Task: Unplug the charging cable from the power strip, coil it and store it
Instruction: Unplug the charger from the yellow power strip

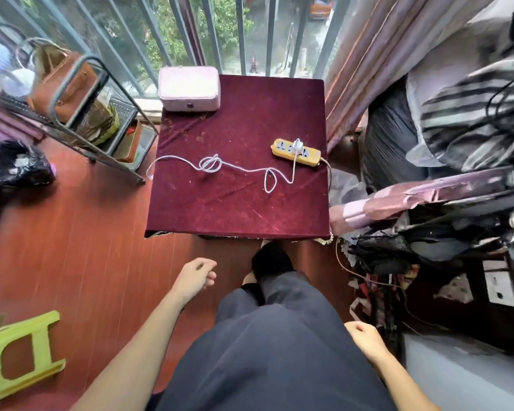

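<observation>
Red wood floor (80,247), barred window (241,31) at the far end, pink curtain (368,54) to the right. Worktop (238,209): square, draped in dark red velvet, standing against the window. Metal rack (80,114) to the left, holding a brown bag (63,81). Heap of clothes (457,129) to the right, its contents hard to make out. Green stool (15,357), tipped over, cut off at the lower left. Pink case (189,87) on the worktop's far left corner. Yellow strip (296,152) near the right edge. White cable (241,169), plugged into the strip, trailing left in loose loops across the velvet. Left hand (195,277), fingers loosely curled, empty, short of the worktop. Right hand (365,339), fingers curled, empty, beside the thigh.
</observation>
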A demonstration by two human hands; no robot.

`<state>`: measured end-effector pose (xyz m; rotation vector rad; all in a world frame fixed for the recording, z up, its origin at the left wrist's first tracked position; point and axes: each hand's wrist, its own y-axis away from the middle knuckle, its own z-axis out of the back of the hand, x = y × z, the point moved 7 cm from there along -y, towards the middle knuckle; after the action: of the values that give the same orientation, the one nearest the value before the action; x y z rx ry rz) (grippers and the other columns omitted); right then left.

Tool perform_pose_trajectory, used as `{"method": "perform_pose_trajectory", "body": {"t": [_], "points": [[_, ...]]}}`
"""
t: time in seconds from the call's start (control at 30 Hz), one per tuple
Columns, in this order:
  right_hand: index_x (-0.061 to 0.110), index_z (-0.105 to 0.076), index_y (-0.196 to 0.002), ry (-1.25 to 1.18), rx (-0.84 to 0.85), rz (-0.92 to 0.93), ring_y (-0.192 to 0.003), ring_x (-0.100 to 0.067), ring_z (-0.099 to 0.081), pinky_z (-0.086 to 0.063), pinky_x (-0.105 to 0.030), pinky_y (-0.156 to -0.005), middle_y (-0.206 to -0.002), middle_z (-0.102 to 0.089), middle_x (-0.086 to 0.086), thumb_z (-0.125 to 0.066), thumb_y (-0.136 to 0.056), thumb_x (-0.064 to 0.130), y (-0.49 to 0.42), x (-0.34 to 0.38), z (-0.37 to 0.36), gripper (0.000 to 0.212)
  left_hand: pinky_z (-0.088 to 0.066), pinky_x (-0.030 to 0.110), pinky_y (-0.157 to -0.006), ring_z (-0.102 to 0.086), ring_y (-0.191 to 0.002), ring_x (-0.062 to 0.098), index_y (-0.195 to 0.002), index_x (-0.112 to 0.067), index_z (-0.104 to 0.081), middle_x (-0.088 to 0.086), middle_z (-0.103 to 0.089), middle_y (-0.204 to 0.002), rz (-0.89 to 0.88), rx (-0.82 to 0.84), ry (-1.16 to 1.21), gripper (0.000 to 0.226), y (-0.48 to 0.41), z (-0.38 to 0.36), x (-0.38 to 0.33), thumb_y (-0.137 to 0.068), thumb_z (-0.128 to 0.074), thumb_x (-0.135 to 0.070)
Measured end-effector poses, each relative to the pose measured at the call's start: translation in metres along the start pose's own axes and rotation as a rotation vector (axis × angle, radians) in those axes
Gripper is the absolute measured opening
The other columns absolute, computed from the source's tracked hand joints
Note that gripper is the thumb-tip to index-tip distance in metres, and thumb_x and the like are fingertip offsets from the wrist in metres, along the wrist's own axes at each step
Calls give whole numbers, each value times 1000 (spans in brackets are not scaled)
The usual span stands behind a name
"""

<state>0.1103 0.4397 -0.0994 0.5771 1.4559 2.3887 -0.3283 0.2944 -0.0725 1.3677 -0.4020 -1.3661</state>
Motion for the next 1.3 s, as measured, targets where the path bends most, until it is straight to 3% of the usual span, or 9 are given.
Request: {"method": "perform_pose_trajectory", "body": {"t": [0.1, 0.17, 0.3, 0.63, 0.8, 0.9, 1.0, 1.1, 1.3], "points": [[7, -78, -89, -3, 2, 4, -84, -22, -61, -43, -32, -77, -88, -71, -11, -59, -102, 6, -22, 41, 16, 23, -37, 18, -44, -56, -57, 16, -105, -6, -66, 12, -65, -83, 23, -15, -14, 15, -13, -1, -21, -102, -54, -16], [1, -78, -96, -32, -18, 32, -80, -24, -62, -44, -32, -69, -90, -72, -15, -59, -102, 6, -36, 76, 27, 21, -36, 18, -44, -54, -56, 17, -104, -5, -65, 12, -64, -81, 66, -7, -45, 14, -15, -3, -23, -102, -54, -14], [7, -74, -98, -89, -15, 99, -73, -24, -61, -39, -27, -56, -87, -70, -12, -59, -103, 13, -66, 155, 45, 17, -37, 17, -45, -54, -57, 17, -100, -6, -65, 8, -63, -78, 137, -13, -94, 14, -22, 1, -19, -102, -54, -14], [22, -73, -91, -158, -9, 239, -68, -13, -65, -47, -23, -64, -86, -74, -3, -62, -102, 26, -83, 286, 69, 16, -43, 23, -54, -55, -57, 17, -101, -3, -67, 9, -66, -79, 238, 7, -169, 17, -48, 12, -33, -100, -55, -14], [24, -72, -90, -181, -37, 255, -70, -10, -67, -45, -23, -63, -91, -75, -4, -62, -102, 29, -98, 348, 90, 16, -57, 40, -80, -64, -73, 21, -88, -17, -68, 7, -71, -81, 38, 33, -219, 16, -96, -3, -109, -99, -57, -17], [31, -72, -93, -147, -91, 300, -74, -9, -70, -48, -25, -69, -95, -78, -1, -62, -101, 37, -123, 398, 108, 15, -54, 35, -76, -62, -69, 17, -83, -24, -66, 4, -72, -79, -102, 8, -310, 16, -135, -18, -164, -96, -56, -24], [25, -73, -97, -84, -130, 370, -79, -15, -72, -52, -30, -72, -96, -78, -1, -58, -100, 37, -162, 452, 116, 20, -46, 27, -73, -61, -75, 12, -91, -30, -66, -7, -68, -82, -240, 7, -366, 12, -182, -41, -216, -95, -57, -23], [6, -74, -98, 35, -197, 440, -92, -28, -73, -59, -49, -89, -93, -76, -7, -52, -100, 39, -200, 501, 115, 40, -50, 30, -82, -60, -79, 13, -100, -26, -69, -7, -64, -87, -348, -4, -362, 15, -229, -67, -256, -93, -59, -16], [4, -73, -106, 593, -112, 423, -113, -34, -64, -46, -40, -92, -114, -73, -13, -32, -107, 53, -262, 555, 86, 64, -48, 43, -97, -53, -113, 25, -129, -21, -58, 6, -53, -120, -571, -39, -569, 37, -296, -120, -298, -93, -63, -24]]}}
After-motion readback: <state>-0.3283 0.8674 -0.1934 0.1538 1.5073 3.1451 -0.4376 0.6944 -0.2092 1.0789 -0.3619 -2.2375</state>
